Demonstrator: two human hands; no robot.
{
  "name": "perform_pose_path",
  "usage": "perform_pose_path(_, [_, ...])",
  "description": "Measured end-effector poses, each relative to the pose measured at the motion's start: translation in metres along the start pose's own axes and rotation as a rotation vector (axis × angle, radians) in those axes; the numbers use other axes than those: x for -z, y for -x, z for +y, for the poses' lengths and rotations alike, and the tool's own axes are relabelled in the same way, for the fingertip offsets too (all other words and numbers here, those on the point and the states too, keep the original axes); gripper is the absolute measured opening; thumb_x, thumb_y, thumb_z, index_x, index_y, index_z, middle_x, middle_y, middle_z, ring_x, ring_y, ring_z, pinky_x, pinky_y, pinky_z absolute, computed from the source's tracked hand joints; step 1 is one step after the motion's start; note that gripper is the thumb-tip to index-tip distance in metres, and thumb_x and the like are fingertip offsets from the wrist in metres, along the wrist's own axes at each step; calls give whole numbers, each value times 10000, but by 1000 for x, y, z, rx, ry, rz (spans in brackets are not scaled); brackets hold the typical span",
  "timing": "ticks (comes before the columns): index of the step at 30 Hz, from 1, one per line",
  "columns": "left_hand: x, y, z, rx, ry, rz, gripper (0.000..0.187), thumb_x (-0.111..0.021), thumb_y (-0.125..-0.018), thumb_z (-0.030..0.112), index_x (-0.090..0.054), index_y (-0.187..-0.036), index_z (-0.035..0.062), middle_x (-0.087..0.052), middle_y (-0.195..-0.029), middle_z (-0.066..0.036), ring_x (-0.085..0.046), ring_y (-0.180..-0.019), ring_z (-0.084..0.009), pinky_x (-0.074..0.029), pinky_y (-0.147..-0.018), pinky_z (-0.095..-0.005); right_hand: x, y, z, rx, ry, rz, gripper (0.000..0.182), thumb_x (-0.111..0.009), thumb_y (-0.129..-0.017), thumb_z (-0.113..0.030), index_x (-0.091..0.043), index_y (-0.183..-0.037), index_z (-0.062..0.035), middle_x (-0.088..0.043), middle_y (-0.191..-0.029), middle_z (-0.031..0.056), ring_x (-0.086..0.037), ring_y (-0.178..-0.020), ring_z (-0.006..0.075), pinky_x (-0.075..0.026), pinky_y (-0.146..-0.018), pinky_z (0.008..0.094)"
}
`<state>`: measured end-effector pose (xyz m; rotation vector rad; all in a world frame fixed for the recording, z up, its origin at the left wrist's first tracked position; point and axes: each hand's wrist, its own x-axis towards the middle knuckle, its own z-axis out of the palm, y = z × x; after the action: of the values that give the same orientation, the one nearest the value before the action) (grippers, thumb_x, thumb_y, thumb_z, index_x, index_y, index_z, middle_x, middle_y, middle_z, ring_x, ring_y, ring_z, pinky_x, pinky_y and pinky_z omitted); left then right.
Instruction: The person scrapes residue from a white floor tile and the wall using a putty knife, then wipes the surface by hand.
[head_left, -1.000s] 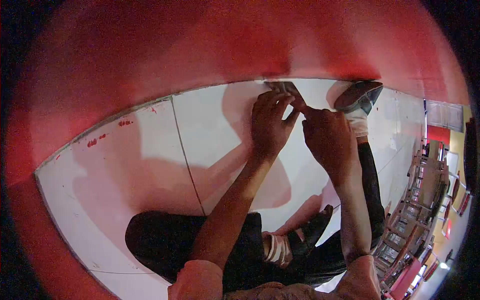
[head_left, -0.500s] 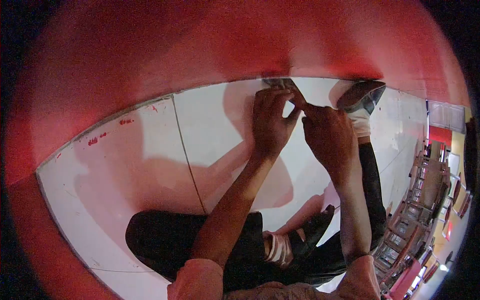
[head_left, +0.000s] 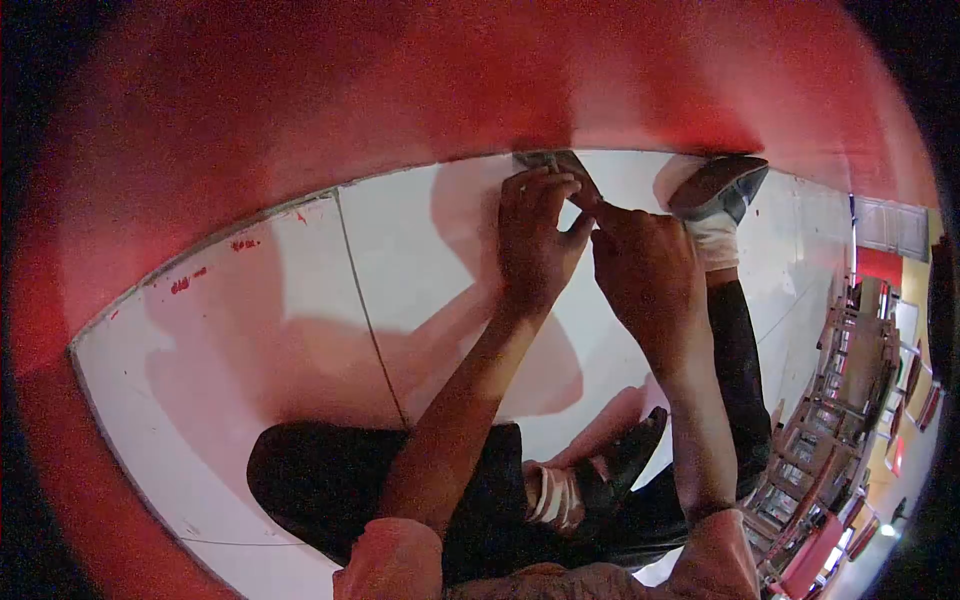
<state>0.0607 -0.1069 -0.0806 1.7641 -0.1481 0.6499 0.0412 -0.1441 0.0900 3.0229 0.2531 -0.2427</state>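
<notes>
My right hand (head_left: 648, 262) is closed round the near end of a flat, dark tool (head_left: 581, 180), whose shape is hard to make out. The tool's far end lies at the foot of the red wall (head_left: 400, 90), on the white tiled floor (head_left: 450, 240). My left hand (head_left: 540, 225) is beside it on the left, fingers bent over the tool's far part. Its fingertips are dim, and what they pinch there, if anything, is too small to name.
My shoe (head_left: 725, 190) stands against the wall at the right, and my folded leg (head_left: 330, 480) lies at the lower left. Red specks (head_left: 185, 283) mark the floor's left edge. Stacked wooden furniture (head_left: 825, 430) stands at the far right.
Both hands and the tool have shifted slightly left in view, as have the shoe and floor lines. The grip looks the same.
</notes>
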Motion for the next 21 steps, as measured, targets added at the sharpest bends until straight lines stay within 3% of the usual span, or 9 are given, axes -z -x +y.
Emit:
perform_pose_path(3, [-10,12,-17,75,168,-116,488,-805,-531,56,-592,-969,86,-625,-1006,-93,-558,-1009,-317,-422,-891,-445,7,3,-7,-11,20,-30,300,-559,-842,-83,-643,-1118,-168,-632,-686,198,-650,-655,350,-527,-610,465])
perform_pose_path(9, [-9,8,-7,39,157,59,508,-805,-510,53,-580,-963,91,-623,-1005,-99,-559,-1020,-322,-422,-903,-444,-2,4,-7,-37,69,19,228,-525,-868,-98,-659,-1048,-139,-632,-675,190,-647,-644,364,-531,-594,475])
perform_pose_path(10, [-12,7,-14,18,259,-37,496,-794,-531,43,-572,-971,93,-617,-1021,-101,-558,-1025,-324,-421,-909,-447,-2,3,-5,-34,83,18,220,-521,-870,-100,-661,-1037,-136,-632,-675,191,-646,-641,365,-531,-592,475])
perform_pose_path(13, [-10,5,-10,-6,106,23,483,-792,-552,52,-568,-977,103,-621,-1010,-90,-559,-1019,-325,-423,-894,-448,-14,0,1,-4,126,31,218,-515,-869,-97,-660,-1028,-135,-631,-680,199,-645,-635,363,-532,-587,469])
perform_pose_path(17, [-10,8,-16,-6,147,-138,464,-791,-578,56,-566,-983,89,-620,-1017,-89,-558,-1029,-318,-422,-893,-447,-10,5,3,-12,50,37,257,-516,-861,-84,-652,-1069,-145,-630,-685,203,-646,-633,357,-533,-581,456])
perform_pose_path(21, [-8,4,-4,52,113,4,406,-781,-584,54,-583,-936,93,-626,-1003,-81,-558,-1036,-308,-418,-908,-446,-13,-1,6,25,87,11,290,-522,-855,-80,-643,-1107,-157,-633,-694,199,-649,-647,352,-534,-588,455])
